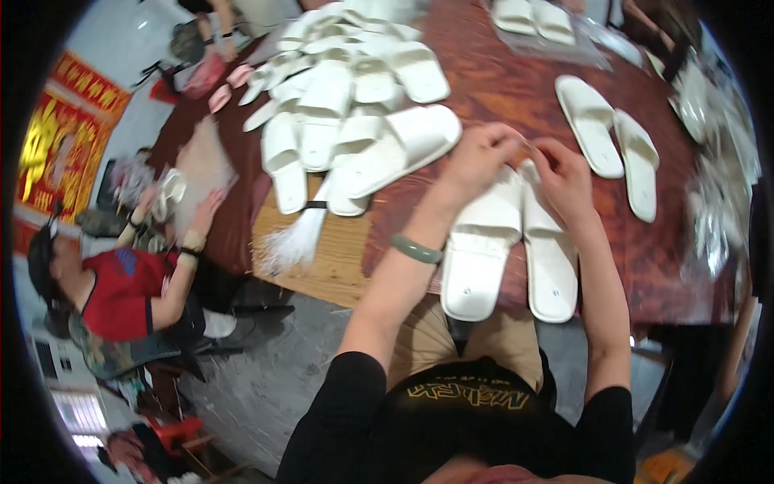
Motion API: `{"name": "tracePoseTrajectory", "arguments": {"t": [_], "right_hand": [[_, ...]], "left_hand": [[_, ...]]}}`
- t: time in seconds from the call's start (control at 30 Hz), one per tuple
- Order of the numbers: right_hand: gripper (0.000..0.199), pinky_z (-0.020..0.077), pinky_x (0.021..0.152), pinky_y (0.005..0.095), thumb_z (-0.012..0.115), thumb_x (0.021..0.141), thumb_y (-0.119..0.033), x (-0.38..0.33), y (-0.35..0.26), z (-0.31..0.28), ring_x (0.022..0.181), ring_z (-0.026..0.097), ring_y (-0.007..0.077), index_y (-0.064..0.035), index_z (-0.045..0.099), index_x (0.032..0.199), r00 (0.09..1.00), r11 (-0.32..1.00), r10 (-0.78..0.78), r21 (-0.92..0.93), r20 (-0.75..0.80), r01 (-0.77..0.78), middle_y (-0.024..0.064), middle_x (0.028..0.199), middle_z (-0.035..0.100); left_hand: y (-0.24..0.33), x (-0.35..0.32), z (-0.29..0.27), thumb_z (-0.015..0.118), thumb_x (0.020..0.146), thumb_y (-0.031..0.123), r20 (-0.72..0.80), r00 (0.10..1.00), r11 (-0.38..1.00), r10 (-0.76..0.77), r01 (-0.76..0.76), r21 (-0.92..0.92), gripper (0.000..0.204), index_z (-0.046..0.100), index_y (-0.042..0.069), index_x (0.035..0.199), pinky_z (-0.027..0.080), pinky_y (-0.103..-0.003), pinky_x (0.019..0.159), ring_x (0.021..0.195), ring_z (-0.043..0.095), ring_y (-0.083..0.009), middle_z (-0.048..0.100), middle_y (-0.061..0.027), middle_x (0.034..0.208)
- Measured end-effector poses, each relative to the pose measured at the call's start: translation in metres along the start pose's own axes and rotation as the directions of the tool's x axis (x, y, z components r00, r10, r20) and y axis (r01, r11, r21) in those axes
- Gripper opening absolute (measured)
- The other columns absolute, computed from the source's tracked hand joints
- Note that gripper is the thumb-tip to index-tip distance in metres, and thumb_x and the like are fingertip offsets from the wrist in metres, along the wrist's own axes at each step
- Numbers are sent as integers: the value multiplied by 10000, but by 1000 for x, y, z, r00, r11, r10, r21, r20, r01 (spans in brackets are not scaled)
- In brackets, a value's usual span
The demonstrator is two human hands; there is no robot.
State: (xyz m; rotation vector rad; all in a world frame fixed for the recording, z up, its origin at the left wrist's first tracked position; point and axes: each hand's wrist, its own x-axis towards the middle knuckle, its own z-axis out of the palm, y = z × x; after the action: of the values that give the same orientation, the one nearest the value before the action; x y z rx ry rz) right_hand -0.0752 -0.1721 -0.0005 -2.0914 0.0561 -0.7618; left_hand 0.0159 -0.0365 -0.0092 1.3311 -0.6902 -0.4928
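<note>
A pair of white open-toed slippers (481,270) lies before me at the table's near edge, soles down and heels toward me. Above their toe ends, my left hand (486,159) and my right hand (566,179) meet with fingertips pinched together. Whatever sits between those fingers is too small to make out. My right wrist and fingers hang over the toe of the right-hand slipper (551,270). Left of my left hand, a loose white slipper (407,149) rests at the front of a large slipper pile (322,89).
A bundle of thin white strips (294,238), banded in black, lies on a wooden board (351,250). Right of my hands is another slipper pair (597,129), with clear plastic bags (705,226) at the table's right edge. A person in red (121,290) handles slippers at the left.
</note>
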Motion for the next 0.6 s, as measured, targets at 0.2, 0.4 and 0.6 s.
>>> {"name": "tracePoseTrajectory", "arguments": {"t": [0.2, 0.4, 0.6], "right_hand": [[97, 357, 487, 208, 590, 845, -67, -7, -4, 6, 546, 436, 37, 14, 626, 884, 999, 992, 32, 123, -2, -31, 10, 614, 544], [115, 352, 505, 195, 592, 859, -79, -3, 2, 4, 576, 432, 26, 28, 622, 890, 1000, 995, 18, 94, 8, -18, -24, 648, 538], [122, 381, 550, 188, 584, 863, -73, 2, 4, 4, 613, 468, 29, 35, 624, 905, 999, 992, 32, 125, 27, -35, -9, 700, 574]], "left_hand": [[15, -12, -2, 558, 867, 148, -32, 999, 999, -28, 27, -34, 145, 641, 45, 926, 374, -165, 535, 628, 496, -18, 600, 39, 758], [12, -9, 1, 567, 868, 146, 5, 1000, 998, 11, -10, -60, 158, 641, 23, 934, 399, -174, 529, 626, 532, -31, 609, 16, 730], [13, -4, -2, 580, 850, 137, -70, 996, 997, 48, -53, -58, 141, 651, 20, 885, 404, -181, 519, 607, 517, -32, 607, 13, 713]]}}
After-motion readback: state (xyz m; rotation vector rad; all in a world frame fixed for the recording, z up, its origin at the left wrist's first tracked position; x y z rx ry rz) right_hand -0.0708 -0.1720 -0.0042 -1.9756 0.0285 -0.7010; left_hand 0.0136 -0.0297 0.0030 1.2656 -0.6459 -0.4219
